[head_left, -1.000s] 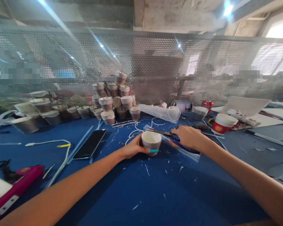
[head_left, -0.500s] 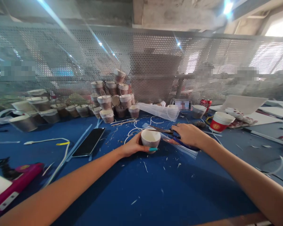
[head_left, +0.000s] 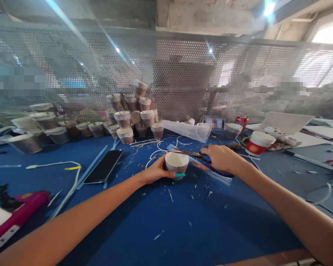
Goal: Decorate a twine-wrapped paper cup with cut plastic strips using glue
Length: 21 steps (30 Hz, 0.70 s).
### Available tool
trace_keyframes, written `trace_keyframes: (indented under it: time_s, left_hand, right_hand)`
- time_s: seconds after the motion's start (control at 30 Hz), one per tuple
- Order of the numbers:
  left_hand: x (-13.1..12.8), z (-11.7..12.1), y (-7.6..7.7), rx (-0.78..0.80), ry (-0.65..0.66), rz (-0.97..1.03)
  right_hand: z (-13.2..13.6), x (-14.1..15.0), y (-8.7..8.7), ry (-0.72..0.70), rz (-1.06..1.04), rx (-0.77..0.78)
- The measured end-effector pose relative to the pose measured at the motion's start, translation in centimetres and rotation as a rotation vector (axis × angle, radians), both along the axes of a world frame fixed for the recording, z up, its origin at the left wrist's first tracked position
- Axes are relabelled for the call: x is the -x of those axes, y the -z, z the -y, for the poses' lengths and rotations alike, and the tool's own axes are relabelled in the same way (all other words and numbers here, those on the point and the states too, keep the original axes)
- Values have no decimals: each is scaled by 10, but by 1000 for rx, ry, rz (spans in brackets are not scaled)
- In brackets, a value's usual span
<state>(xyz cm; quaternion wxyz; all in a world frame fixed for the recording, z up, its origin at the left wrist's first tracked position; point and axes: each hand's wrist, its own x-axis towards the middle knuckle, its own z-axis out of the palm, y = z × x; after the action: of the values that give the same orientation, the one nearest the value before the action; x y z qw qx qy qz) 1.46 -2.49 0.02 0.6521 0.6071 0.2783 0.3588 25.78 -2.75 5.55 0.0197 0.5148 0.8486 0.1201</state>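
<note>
Fingers of my left hand (head_left: 157,170) wrap the near left side of a small cup (head_left: 177,168), white inside and greyish outside, with its mouth facing up. To its right, my right hand (head_left: 219,159) is closed round the dark blue handles of a pair of scissors (head_left: 192,153). The blades point left, across the far rim of the cup; whether they touch it I cannot tell. Beneath the scissors lies a bundle of clear glue sticks or strips (head_left: 219,177), partly covered by my right hand.
Stacked wrapped cups (head_left: 124,119) stand at the back, with more cups (head_left: 46,122) at left. A phone (head_left: 104,167), white cord (head_left: 77,173) and magenta power strip (head_left: 19,218) lie left. A red-and-white paper cup (head_left: 259,143) stands right. White scraps litter the blue table (head_left: 183,221).
Almost nothing differs. The view has shifted very slightly, and both hands keep their hold on the cup and the scissors.
</note>
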Motion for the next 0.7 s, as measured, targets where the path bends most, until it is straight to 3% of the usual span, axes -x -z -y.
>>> trace_keyframes:
  time_s: [0.33,0.7]
  left_hand:
    - [-1,1,-2,20,6,21]
    - [-3,2,-3,-109,-24,-55]
  right_hand:
    - [-6,-2,2,0,-23,40]
    - [-2,2,3,48,1,8]
